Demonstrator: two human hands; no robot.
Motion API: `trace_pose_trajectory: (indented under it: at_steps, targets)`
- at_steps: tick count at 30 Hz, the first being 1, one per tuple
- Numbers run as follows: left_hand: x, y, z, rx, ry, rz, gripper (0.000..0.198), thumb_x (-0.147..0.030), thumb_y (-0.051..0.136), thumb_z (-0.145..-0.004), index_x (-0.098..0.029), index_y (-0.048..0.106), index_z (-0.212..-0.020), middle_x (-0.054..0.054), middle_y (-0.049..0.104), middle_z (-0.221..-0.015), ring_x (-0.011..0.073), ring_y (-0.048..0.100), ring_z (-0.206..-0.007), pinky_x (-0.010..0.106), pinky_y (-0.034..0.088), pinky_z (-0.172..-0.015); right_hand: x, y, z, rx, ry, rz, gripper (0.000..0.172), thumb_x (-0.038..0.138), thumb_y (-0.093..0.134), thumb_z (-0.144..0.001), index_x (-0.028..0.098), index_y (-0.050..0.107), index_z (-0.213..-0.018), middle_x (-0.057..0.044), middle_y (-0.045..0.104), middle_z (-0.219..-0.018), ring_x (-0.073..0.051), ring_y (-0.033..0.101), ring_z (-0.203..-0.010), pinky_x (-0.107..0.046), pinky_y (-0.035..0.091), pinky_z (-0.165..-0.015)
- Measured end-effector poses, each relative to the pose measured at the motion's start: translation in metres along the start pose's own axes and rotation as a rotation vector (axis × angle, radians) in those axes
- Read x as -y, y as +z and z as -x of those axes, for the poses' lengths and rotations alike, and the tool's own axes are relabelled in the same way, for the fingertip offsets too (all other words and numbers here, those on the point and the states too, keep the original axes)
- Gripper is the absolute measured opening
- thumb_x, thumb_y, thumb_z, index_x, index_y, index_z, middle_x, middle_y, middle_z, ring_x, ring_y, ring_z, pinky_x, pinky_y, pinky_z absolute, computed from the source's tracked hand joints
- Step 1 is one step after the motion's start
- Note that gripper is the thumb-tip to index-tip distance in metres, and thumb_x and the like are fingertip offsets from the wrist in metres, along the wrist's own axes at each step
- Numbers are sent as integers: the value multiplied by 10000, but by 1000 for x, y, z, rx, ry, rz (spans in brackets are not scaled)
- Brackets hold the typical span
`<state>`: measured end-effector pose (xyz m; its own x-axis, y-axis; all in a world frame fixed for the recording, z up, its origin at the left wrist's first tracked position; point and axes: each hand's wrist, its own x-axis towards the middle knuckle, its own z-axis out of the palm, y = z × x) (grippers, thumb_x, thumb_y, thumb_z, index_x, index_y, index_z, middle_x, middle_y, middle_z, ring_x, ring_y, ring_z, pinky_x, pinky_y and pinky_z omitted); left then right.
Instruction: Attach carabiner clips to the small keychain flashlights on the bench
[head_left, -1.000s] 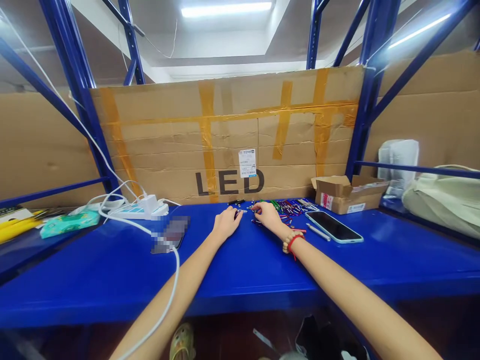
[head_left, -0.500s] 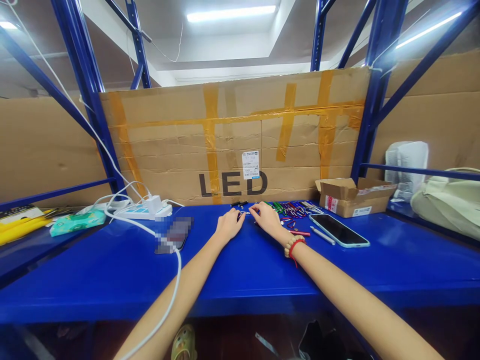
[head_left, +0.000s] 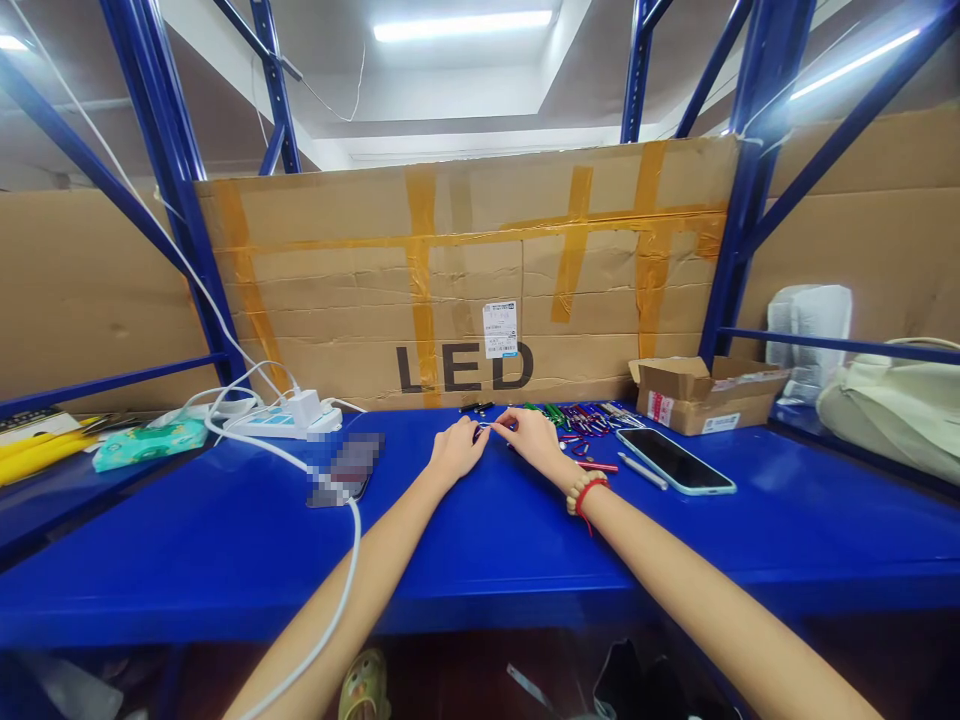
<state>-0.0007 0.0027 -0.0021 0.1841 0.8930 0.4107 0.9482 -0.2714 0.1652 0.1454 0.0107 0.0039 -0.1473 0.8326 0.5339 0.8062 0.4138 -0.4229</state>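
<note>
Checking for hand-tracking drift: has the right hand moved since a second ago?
Yes, slightly left: measured against the white label on the cardboard, the right hand has shifted toward the left hand.

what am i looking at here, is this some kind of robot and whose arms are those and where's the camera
There is no robot here: these are a person's own bare hands. One camera worn on the head takes every picture, looking forward and down, so the arms reach away from you.

The left hand and right hand meet over a blue work surface, fingertips close together. A small pale piece seems to be between them, too small to identify.

Beside and behind the right hand lie many small colourful pieces. Further right are a phone, a silver pen-shaped stick and an open cardboard box. On the left are a white power strip and a partly blurred-out dark device.
</note>
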Motion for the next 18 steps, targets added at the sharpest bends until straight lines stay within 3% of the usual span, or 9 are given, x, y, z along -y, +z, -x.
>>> trace_pose_trajectory:
  at_steps: [6, 18]
  targets:
    - [-2, -1, 0, 13, -2, 0, 387, -406, 280, -907, -193, 592, -817, 45, 611, -939, 188, 588, -896, 274, 421, -676, -1, 3, -1, 17, 23, 38, 165, 357, 581, -782, 231, 685, -810, 5, 709, -819, -142, 638, -785, -215, 401, -620]
    - [-2, -2, 1, 9, -7, 24, 414, -434, 266, -909, -196, 589, -809, 46, 609, -933, 193, 585, -918, 286, 431, -713, -1, 2, 0, -1, -10, 74, 255, 360, 485, -870, 235, 699, -930, -38, 716, -874, -165, 645, -815, -221, 419, -625]
